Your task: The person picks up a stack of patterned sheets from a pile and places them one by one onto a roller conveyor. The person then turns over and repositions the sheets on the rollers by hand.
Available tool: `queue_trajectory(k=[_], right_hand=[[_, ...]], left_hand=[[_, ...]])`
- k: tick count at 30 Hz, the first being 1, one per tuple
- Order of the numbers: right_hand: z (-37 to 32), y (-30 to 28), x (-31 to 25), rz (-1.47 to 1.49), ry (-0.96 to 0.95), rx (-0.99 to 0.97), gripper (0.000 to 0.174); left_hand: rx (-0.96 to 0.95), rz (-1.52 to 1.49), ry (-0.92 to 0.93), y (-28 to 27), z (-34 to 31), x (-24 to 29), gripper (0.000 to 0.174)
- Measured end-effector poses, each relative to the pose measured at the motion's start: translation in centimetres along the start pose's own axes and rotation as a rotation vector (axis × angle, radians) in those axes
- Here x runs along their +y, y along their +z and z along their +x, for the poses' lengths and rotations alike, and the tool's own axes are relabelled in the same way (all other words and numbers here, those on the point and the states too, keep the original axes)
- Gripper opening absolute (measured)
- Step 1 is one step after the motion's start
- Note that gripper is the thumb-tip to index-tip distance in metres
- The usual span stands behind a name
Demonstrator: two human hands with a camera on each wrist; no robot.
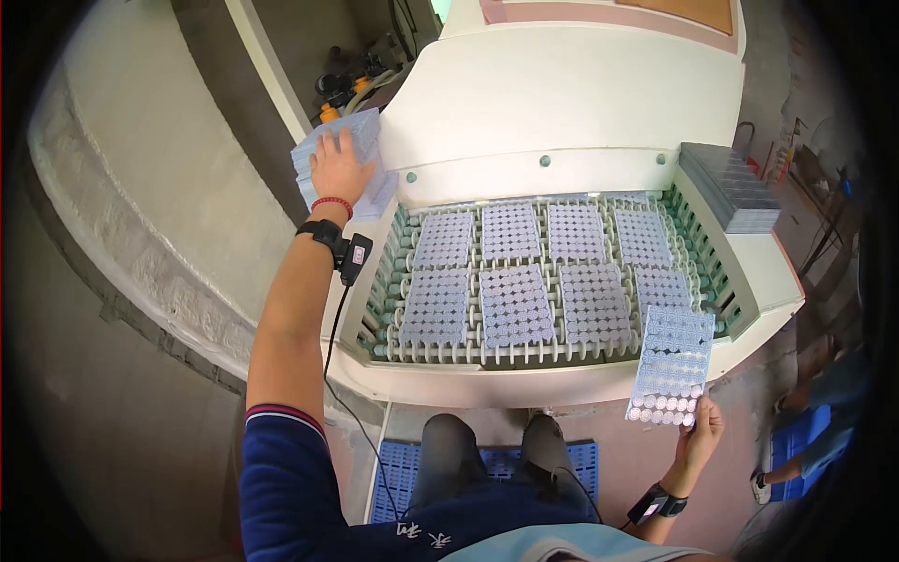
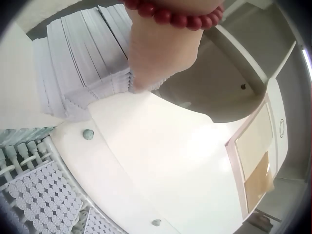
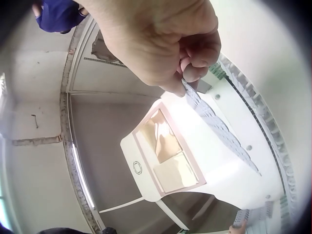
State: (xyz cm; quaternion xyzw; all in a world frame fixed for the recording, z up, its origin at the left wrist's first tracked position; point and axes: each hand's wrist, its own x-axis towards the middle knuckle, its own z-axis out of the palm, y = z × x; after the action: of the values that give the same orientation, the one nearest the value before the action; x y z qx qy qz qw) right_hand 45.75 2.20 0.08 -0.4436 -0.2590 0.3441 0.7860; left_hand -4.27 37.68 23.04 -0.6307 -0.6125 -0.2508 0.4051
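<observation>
My left hand (image 1: pixel 339 173) rests on a stack of pale blue panels (image 1: pixel 382 187) at the machine's left corner, its fingers laid over the top. In the left wrist view the layered edges of the stack (image 2: pixel 80 48) show beside the hand; the fingertips are hidden there. My right hand (image 1: pixel 702 433) pinches the lower corner of a thin panel of round discs (image 1: pixel 670 361). That panel is tilted over the machine's front right edge and overlaps a panel on the rollers. Seen almost edge-on in the right wrist view, the held panel (image 3: pixel 219 126) slants away from the fingers.
Several similar panels (image 1: pixel 517 304) lie in two rows on the roller conveyor (image 1: pixel 552 352). A darker stack of panels (image 1: pixel 730 187) stands at the machine's right corner. A white sloped cover (image 1: pixel 562 94) rises behind. Another person's arm (image 1: pixel 813 459) shows at far right beside a blue crate (image 1: pixel 796 450).
</observation>
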Motion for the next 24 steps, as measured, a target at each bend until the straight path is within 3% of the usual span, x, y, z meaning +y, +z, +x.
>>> queue_trajectory(k=[8, 14, 15, 16, 18, 19, 21, 22, 24], right_hand=[[0.3, -0.3, 0.8, -0.034, 0.004, 0.042, 0.013], [0.4, 0.6, 1.5, -0.031, -0.006, 0.048, 0.012], [0.5, 0.4, 1.7, -0.035, -0.014, 0.027, 0.012], [0.6, 0.4, 1.8, -0.04, -0.024, 0.001, 0.012], [0.7, 1.2, 1.8, -0.027, -0.019, 0.008, 0.012], [0.7, 1.4, 1.7, -0.018, -0.021, 0.029, 0.012], [0.7, 1.2, 1.7, -0.022, -0.024, 0.021, 0.012], [0.6, 1.1, 1.7, -0.029, -0.021, 0.008, 0.012], [0.5, 1.0, 1.6, -0.016, -0.016, -0.001, 0.012]], left_hand=[[-0.227, 0.188, 0.147, -0.2, 2.0, -1.4, 0.066], [-0.141, 0.053, 0.299, -1.5, 0.5, -5.5, 0.063], [-0.199, 0.019, 0.28, -1.5, 0.4, -6.1, 0.075], [-0.204, 0.028, 0.276, -1.4, 0.1, -6.4, 0.075], [-0.096, -0.369, 0.054, -1.2, -0.4, -6.7, 0.092], [-0.094, -0.368, 0.054, -1.2, -0.2, -6.8, 0.092], [-0.216, -1.228, -0.943, -1.8, 0.6, -6.1, 0.102], [-0.218, -1.229, -0.94, -2.3, 0.8, -5.5, 0.102], [-0.272, -1.697, -1.444, -3.5, 0.9, -4.3, 0.103]])
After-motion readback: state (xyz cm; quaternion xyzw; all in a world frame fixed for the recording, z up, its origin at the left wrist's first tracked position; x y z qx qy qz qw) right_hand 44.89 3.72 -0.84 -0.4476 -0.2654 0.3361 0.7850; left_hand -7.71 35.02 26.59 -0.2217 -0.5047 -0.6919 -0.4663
